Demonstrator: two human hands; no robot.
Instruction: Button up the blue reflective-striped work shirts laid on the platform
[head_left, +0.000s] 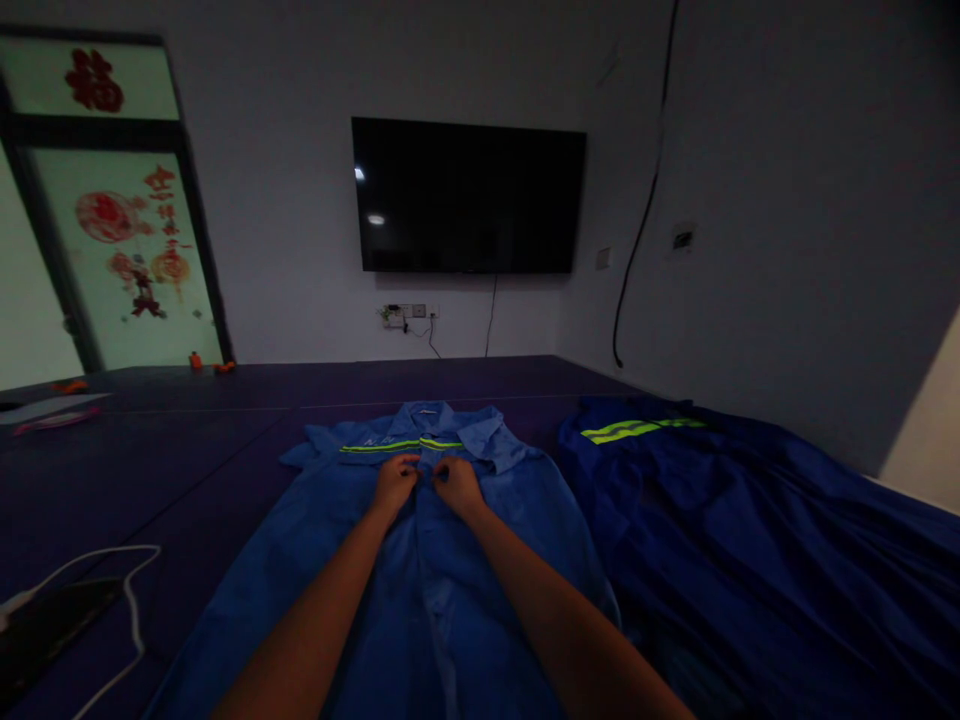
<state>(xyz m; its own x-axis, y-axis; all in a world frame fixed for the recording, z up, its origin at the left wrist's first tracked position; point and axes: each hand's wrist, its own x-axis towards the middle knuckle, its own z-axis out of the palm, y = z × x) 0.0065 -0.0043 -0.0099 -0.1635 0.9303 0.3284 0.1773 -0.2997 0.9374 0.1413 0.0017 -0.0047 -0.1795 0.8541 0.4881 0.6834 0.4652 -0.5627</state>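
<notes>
A blue work shirt (480, 555) with a collar and yellow-green reflective stripes lies spread front side up on the dark purple surface, its collar away from me. My left hand (396, 483) is closed in a pinch at the shirt's front opening, just below the stripe. Close beside it, my right hand (457, 484) pinches the other side of the same opening. The fabric edge between the fingertips is small and dim, so I cannot make out a button there. Both forearms reach over the lower part of the shirt.
Darker blue garments (720, 540) with a reflective stripe lie heaped at the right. A black phone (60, 630) and a white cable (135, 610) lie at the lower left. A television (469, 195) hangs on the far wall, and a black cord (645, 220) dangles right of it.
</notes>
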